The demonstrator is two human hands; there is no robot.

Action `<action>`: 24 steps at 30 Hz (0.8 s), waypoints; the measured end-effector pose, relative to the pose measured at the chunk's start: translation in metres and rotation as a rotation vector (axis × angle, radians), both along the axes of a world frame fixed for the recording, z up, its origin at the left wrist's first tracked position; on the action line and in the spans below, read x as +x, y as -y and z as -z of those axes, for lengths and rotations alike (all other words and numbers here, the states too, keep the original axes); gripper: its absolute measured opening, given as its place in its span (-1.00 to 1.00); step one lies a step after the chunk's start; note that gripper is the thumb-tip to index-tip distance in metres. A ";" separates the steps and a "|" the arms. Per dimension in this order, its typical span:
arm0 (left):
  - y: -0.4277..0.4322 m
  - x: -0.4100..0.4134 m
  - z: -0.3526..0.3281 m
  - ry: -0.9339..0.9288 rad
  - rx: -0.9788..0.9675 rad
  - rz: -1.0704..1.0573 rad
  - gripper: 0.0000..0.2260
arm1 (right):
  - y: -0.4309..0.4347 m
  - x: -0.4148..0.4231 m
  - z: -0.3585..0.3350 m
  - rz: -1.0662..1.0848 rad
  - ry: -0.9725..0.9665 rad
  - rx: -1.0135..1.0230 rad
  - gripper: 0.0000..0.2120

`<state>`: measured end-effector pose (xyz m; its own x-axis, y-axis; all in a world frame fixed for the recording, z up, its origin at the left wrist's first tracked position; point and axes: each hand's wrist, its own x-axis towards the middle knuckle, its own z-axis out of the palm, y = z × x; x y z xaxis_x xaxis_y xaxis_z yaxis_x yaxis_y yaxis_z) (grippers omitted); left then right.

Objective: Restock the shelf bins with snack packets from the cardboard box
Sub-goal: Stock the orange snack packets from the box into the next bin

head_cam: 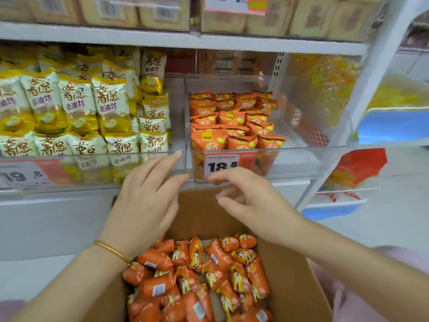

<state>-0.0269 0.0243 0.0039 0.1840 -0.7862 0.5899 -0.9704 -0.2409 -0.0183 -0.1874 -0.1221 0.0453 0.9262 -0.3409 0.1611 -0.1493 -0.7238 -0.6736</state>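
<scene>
A cardboard box (pixel 294 275) sits low in the middle, holding several orange snack packets (pixel 197 273). Above it a clear shelf bin (pixel 308 156) with an 18.8 price tag (pixel 221 165) holds rows of the same orange packets (pixel 234 122); its right part has none. My left hand (pixel 145 203) hovers over the box's far edge, fingers straight and spread, tips near the bin fronts. My right hand (pixel 248 196) hangs beside it with fingers loosely curled. Neither hand holds anything.
A neighbouring clear bin (pixel 97 168) on the left is packed with yellow-and-white packets (pixel 76 108). A white shelf board (pixel 176 39) runs above with tan packs on it. A white shelf upright (pixel 371 84) stands on the right, with more bins beyond.
</scene>
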 end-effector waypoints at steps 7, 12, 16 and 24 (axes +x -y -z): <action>-0.015 -0.048 0.064 -0.114 0.366 0.068 -0.70 | 0.035 -0.018 0.067 -0.228 -0.291 0.016 -0.75; 0.012 -0.048 0.073 -0.167 0.502 0.096 -0.70 | 0.056 -0.018 0.115 -0.345 -0.510 -0.035 -0.71; 0.043 -0.058 0.083 -0.173 0.526 0.087 -0.68 | 0.072 -0.041 0.140 -0.277 -0.541 -0.053 -0.71; 0.039 -0.089 0.075 -0.180 0.662 0.139 -0.68 | 0.075 -0.077 0.180 -0.141 -0.672 -0.110 -0.71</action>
<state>-0.1158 -0.0150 -0.0708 0.1055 -0.9931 -0.0519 -0.9931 -0.1078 0.0453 -0.2641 -0.1969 -0.1344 0.8711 -0.2250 -0.4365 -0.4083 -0.8256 -0.3894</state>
